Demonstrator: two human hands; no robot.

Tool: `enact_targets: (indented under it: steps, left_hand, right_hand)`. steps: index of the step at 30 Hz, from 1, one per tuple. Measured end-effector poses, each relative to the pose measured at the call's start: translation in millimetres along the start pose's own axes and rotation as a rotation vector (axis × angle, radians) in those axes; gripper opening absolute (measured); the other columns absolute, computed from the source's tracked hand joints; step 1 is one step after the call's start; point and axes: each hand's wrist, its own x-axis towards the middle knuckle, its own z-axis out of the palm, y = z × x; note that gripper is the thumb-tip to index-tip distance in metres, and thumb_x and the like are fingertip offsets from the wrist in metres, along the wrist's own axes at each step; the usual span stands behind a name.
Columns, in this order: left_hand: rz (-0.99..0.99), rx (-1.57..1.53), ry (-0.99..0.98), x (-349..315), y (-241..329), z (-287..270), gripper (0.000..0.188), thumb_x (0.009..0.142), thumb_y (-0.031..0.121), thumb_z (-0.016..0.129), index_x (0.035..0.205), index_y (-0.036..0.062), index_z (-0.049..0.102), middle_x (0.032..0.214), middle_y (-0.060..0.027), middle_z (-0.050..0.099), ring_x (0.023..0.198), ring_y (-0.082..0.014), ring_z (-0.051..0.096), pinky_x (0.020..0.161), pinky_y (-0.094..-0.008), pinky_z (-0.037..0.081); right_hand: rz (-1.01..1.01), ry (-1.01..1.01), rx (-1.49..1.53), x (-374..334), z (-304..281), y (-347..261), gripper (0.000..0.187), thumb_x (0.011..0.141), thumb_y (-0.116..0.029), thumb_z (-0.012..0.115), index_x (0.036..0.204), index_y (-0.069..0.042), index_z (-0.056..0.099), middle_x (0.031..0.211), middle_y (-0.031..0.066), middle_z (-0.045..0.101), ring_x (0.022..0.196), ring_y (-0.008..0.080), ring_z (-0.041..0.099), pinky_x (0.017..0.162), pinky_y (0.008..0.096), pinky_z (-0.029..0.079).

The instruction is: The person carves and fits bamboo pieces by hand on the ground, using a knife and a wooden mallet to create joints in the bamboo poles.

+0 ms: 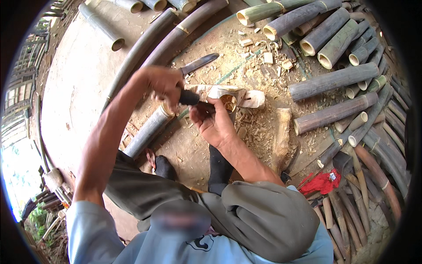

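Note:
My left hand [166,86], blurred by motion, is closed around the black handle of a tool [189,97]. The tool's dark shaft runs right toward the open end of a short bamboo piece [228,102], whose inside is pale and rough. My right hand [214,122] has its thumb and fingers on that shaft, just below the bamboo rim. Behind the piece is a pale notched wooden block [254,99]. Beyond my left hand is a wide knife blade [200,64]; its handle end is hidden. What the tool's tip touches cannot be made out.
Cut bamboo tubes [334,81] are heaped at the right, and long bamboo poles [176,33] lie at the far left. Wood chips [268,57] cover the ground. A bamboo tube [149,132] lies beside my foot [165,168]. A red cloth [321,182] is at the right.

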Motion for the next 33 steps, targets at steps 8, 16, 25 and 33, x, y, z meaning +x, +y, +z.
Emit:
enact_targets:
  steps: [8, 16, 25, 33]
  left_hand:
    - [-0.109, -0.454, 0.369, 25.3, 16.6, 210.0, 0.04, 0.075, 0.026, 0.074, 0.087, -0.0104, 0.064, 0.079, -0.0205, 0.07, 0.071, -0.0288, 0.071, 0.064, -0.0423, 0.056]
    - [0.161, -0.97, 0.558, 89.7, 103.5, 284.9, 0.048, 0.077, 0.029, 0.078, 0.102, -0.0062, 0.058, 0.088, -0.0234, 0.066, 0.086, -0.0365, 0.068, 0.081, -0.046, 0.054]
    - [-0.099, -0.305, 0.849, -0.9, -0.3, 170.9, 0.045, 0.058, 0.022, 0.087, 0.098, 0.0051, 0.074, 0.082, -0.0175, 0.072, 0.078, -0.0313, 0.073, 0.073, -0.0441, 0.056]
    - [-0.022, 0.802, 0.885, -18.7, 114.5, 82.1, 0.003, 0.074, 0.01, 0.071, 0.072, 0.0079, 0.072, 0.07, -0.0105, 0.071, 0.068, -0.0223, 0.072, 0.058, -0.037, 0.054]
  right_hand:
    - [-0.011, 0.289, -0.991, -43.7, -39.9, -29.5, 0.039, 0.089, -0.035, 0.061, 0.082, 0.002, 0.066, 0.065, 0.0117, 0.065, 0.044, 0.0187, 0.058, 0.039, 0.0327, 0.05]
    - [-0.555, 0.314, -2.112, -49.4, -54.3, -62.1, 0.051, 0.091, -0.035, 0.047, 0.065, 0.002, 0.069, 0.063, 0.0141, 0.069, 0.056, 0.0301, 0.064, 0.063, 0.0419, 0.055]
    - [-0.229, 0.004, -0.795, -9.3, -41.0, -7.4, 0.031, 0.099, -0.032, 0.056, 0.105, -0.002, 0.063, 0.096, 0.0117, 0.069, 0.074, 0.0231, 0.067, 0.067, 0.0416, 0.059]
    - [-0.051, -0.272, 0.069, -14.3, -28.2, -20.2, 0.034, 0.104, -0.034, 0.047, 0.119, -0.006, 0.058, 0.11, 0.0074, 0.067, 0.107, 0.0212, 0.062, 0.1, 0.0467, 0.049]
